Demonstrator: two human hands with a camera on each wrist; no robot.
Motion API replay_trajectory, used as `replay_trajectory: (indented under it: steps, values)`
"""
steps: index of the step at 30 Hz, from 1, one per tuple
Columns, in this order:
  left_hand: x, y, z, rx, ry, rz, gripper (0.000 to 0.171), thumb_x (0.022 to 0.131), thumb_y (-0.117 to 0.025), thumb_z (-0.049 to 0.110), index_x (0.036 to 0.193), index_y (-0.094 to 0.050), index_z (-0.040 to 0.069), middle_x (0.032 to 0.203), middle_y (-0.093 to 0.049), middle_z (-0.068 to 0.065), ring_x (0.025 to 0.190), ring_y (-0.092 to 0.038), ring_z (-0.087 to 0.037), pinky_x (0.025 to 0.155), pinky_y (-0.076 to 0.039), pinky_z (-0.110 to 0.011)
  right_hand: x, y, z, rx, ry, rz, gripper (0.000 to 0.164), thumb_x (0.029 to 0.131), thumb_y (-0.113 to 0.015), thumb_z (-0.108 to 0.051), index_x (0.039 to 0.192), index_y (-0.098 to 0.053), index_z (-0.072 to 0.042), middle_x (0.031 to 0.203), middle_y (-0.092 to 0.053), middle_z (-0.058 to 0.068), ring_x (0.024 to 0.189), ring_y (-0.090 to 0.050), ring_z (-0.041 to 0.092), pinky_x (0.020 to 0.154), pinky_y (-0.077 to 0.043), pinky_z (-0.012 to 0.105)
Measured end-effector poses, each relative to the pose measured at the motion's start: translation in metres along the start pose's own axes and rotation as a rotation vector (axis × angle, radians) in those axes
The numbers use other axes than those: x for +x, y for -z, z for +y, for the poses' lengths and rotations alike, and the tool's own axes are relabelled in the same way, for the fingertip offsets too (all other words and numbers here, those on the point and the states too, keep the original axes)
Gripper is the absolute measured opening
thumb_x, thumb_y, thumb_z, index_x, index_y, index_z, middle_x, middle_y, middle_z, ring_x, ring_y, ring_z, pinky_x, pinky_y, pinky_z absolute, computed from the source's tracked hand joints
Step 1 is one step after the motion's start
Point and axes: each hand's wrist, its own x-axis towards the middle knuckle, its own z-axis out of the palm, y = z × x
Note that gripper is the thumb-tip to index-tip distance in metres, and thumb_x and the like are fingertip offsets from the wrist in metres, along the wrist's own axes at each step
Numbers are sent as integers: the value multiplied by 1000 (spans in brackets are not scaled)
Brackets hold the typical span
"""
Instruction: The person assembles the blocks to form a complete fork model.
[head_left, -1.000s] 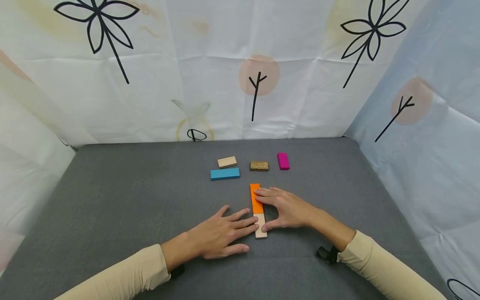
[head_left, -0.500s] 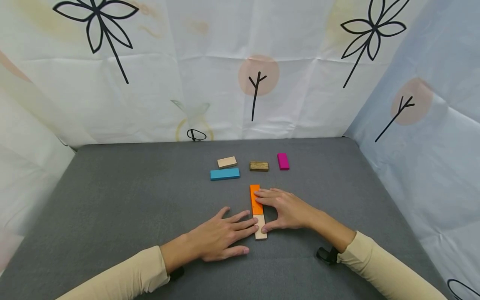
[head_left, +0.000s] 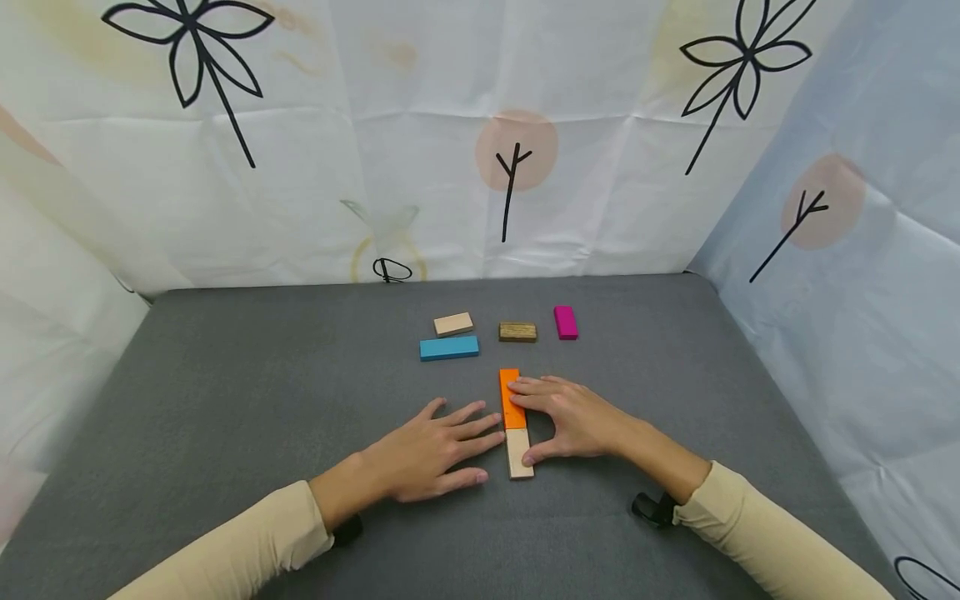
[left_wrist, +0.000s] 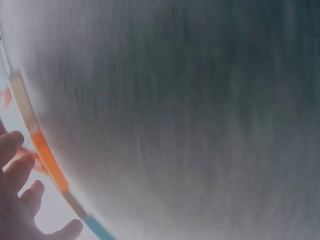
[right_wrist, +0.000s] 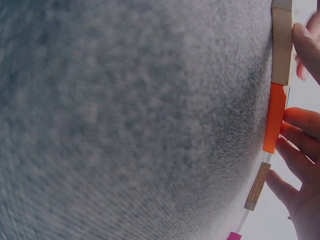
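Note:
An orange wooden block [head_left: 510, 385] and a light plain wooden block [head_left: 518, 450] lie end to end in one line in the head view. My right hand [head_left: 573, 417] comes in from the right: its fingertips rest on the orange block and its thumb touches the light block's right edge. To the left of the pair is my left hand [head_left: 427, 450], fingers spread and nearly straight, its fingertips close beside the blocks' left side. In the right wrist view, the fingers [right_wrist: 300, 117] overlap the orange block's edge and the thumb [right_wrist: 306, 42] lies along the light block.
Farther back on the grey table [head_left: 262, 400] lie a blue block [head_left: 450, 348], a small light block [head_left: 453, 324] just behind it, a dark brown block [head_left: 517, 332] and a magenta block [head_left: 566, 322]. A patterned white cloth [head_left: 420, 150] hangs behind the table.
My left hand has pulled away from the light block, shifting a little left and back, uncovering it. The right hand has stayed on the two blocks.

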Motion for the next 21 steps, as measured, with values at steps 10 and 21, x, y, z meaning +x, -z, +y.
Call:
replay_trajectory:
  steps: [10, 21]
  values:
    - [-7, 14, -58, -7, 230, 152, 63, 104, -40, 53, 156, -36, 18, 163, -27, -4, 151, -19, -30, 109, -23, -68, 0, 1, 1, 25, -23, -16, 85, 80, -75, -61, 143, -55, -7, 153, -46, 6, 141, -42, 29, 114, -30, 52]
    - [-15, 8, -99, -44, 341, 184, 63, 104, -45, 48, 157, -33, 14, 163, -26, -9, 150, -19, -33, 107, -24, -69, -2, 0, 2, 23, -7, 7, 84, 79, -77, -60, 141, -57, -6, 151, -47, 6, 140, -43, 27, 113, -32, 51]
